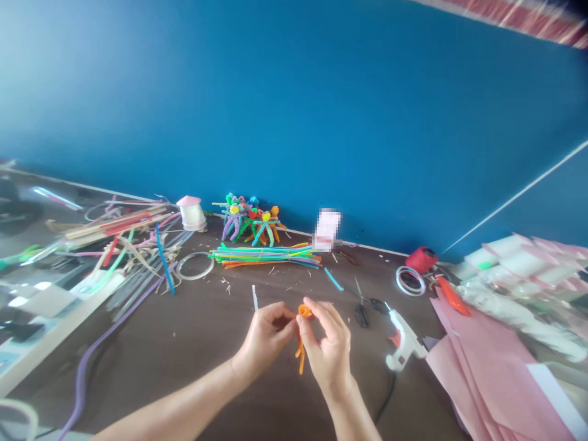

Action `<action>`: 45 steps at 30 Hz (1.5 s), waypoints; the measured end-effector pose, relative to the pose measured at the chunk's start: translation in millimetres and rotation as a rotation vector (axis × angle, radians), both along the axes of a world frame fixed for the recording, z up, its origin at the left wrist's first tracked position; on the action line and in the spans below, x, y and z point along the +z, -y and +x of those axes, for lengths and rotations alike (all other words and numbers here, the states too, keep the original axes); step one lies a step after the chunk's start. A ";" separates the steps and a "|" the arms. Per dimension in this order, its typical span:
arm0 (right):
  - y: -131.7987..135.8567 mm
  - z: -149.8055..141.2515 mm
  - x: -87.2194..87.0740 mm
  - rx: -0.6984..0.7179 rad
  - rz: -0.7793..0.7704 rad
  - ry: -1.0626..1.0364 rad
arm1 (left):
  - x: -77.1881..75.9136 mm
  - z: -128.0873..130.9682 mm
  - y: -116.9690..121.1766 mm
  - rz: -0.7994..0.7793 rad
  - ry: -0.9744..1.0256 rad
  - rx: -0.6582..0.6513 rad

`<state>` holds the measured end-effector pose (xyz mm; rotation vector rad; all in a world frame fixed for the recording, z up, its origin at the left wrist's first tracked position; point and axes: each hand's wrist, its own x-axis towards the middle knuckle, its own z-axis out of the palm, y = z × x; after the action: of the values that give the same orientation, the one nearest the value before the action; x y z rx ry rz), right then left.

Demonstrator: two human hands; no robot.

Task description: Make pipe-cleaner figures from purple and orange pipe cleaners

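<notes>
Between my two hands is an orange pipe cleaner [300, 355], curled into a small coil at the top with loose ends hanging down. My right hand [328, 343] pinches the coil between thumb and fingers. From the other side, the thumb and forefinger of my left hand [266, 335] close on the piece right beside the coil. Both hands are above the dark table [220, 355]. Behind them lies a bundle of coloured pipe cleaners [266, 255], with several finished pipe-cleaner figures [252, 220] standing against the wall.
Scissors [362, 306] and a white glue gun [404, 340] lie right of my hands. Farther right are pink sheets [496, 367], a tape roll [410, 281] and red thread [421, 260]. Loose strips [138, 257] and a white pot [192, 214] stand at left.
</notes>
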<state>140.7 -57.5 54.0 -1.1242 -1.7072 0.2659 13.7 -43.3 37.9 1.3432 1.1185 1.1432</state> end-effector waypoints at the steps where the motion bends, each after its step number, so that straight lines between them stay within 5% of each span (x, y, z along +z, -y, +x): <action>1: -0.3 -0.4 0.0 0.002 0.003 0.002 | -0.9 -0.2 0.2 -0.001 -0.003 -0.001; 9: -5.7 0.1 -0.9 0.017 -0.079 0.012 | -11.6 0.8 -4.6 -0.085 0.036 -0.018; 15: -8.7 4.2 -21.2 -0.048 -0.202 -0.057 | -21.9 -3.0 -15.6 -0.315 0.273 -0.038; 18: -5.8 2.3 -34.9 -0.028 -0.388 -0.178 | -24.8 -10.6 -21.5 -0.447 0.460 -0.011; 23: -2.8 -6.1 -46.5 0.201 -0.799 -0.373 | -27.4 -20.0 -26.0 -0.494 0.635 -0.061; 30: -7.5 -8.1 -54.6 0.226 -0.916 -0.516 | -25.3 -22.2 -26.2 -0.626 0.638 -0.145; 39: -9.6 -1.4 -40.9 0.409 -1.276 -0.840 | -26.1 -17.8 -34.4 -0.604 0.579 -0.051; 45: -9.1 7.5 -42.0 0.402 -1.304 -0.947 | -25.2 -19.1 -45.3 -0.641 0.750 0.081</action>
<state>148.2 -48.4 12.0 -1.1368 -0.7289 2.0030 -5.4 2.0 12.8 0.3186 0.8570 1.0743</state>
